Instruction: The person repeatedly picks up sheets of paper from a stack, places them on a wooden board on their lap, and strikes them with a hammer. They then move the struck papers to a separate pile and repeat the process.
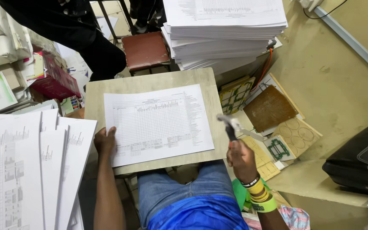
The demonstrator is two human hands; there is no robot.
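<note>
Left of the wooden board [150, 83], fanned stacks of printed sheets [30, 166] run off the frame's left and bottom edges, so their full extent cannot be seen; above them a clutter of boxes and a dark red box [56, 83] is only partly readable. A person in dark clothing [77, 30] stands beyond the board's far left corner, cut off at the top edge. The left hand [104, 141] rests at the board's near left corner, its fingers curled over the lower left corner of the printed sheet [158, 123], pinning it down. That sheet lies flat on the board, a white landscape page carrying a dense table of small grey print too fine to read, tilted slightly against the board's edges. The board lies across the person's lap, over blue denim shorts. Beyond the board's far edge stand a reddish stool seat [145, 50] and a tall pile of paper [224, 32]. Just off the board's right edge, the right hand [240, 158] is clenched around the handle of a hammer [231, 125], whose head is blurred and raised over the board's right edge. Right of the board, flat wooden pieces and patterned cards [273, 127] lie on a beige floor, with a black bag [360, 162] cut off at the right edge.
</note>
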